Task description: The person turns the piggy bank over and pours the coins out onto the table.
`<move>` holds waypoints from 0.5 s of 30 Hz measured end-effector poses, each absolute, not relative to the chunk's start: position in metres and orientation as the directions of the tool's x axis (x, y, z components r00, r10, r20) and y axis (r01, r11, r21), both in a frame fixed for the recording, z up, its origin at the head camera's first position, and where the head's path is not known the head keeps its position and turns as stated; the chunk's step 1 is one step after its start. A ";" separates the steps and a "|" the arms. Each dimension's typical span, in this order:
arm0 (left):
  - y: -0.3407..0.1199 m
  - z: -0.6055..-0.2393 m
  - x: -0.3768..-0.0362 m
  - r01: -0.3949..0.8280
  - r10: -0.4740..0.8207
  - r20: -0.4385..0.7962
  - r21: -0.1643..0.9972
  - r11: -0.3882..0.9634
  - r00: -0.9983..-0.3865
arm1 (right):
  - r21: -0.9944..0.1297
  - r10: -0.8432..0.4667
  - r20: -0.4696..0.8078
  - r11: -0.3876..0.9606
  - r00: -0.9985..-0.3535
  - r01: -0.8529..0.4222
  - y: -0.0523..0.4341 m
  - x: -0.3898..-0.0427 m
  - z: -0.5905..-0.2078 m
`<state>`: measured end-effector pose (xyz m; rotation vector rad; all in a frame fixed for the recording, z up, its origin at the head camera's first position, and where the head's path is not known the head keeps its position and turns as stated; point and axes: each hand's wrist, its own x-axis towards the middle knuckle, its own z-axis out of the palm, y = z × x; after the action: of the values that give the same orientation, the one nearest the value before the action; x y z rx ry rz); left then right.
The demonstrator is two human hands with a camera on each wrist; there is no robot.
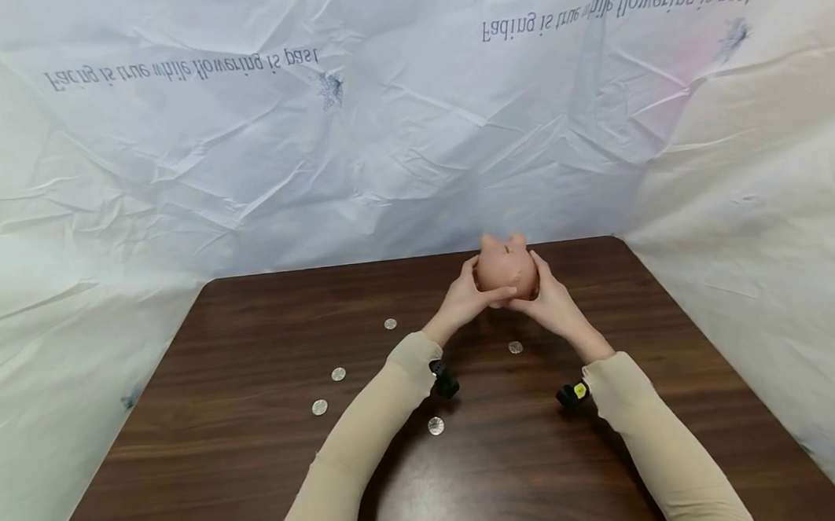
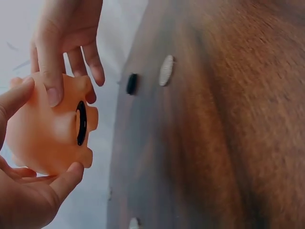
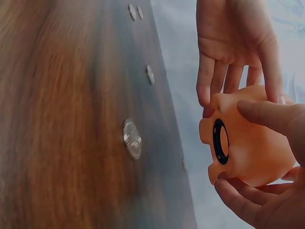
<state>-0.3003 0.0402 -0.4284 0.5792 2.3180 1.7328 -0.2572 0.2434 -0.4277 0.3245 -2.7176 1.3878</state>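
Note:
A peach-coloured piggy bank [image 1: 506, 270] is held up in both hands over the far part of the table, its slot and ears showing in the head view. My left hand [image 1: 465, 296] grips its left side, thumb across the near face. On the opposite side, my right hand [image 1: 550, 301] grips it with curled fingers. Both wrist views show a black ring [image 2: 81, 123] on its underside, between the feet. A silver coin [image 1: 516, 347] lies on the table just nearer than the hands.
Several more silver coins lie on the dark wooden table [image 1: 252, 340], among them one coin [image 1: 436, 425] between the forearms. A small black object [image 2: 132, 84] sits near the table's edge in the left wrist view. Wrinkled white sheeting [image 1: 398, 151] hangs behind and along the sides.

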 end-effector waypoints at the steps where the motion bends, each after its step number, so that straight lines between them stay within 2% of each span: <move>1: 0.042 -0.431 -0.301 0.191 0.419 0.076 0.952 0.240 -0.905 | -0.794 -0.155 0.151 0.570 -0.976 -0.213 0.245 -0.258 -0.429; 7: 0.051 -0.445 -0.304 0.166 0.443 0.050 0.960 0.226 -0.895 | -0.793 -0.154 0.099 0.585 -0.983 -0.171 0.250 -0.261 -0.439; 15: 0.062 -0.453 -0.308 0.148 0.446 0.036 0.964 0.219 -0.894 | -0.783 -0.153 0.110 0.595 -0.982 -0.181 0.256 -0.267 -0.446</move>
<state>-0.3080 0.0622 -0.4526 0.5614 2.2450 1.7316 -0.2667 0.2563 -0.4459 0.2901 -2.7770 1.3695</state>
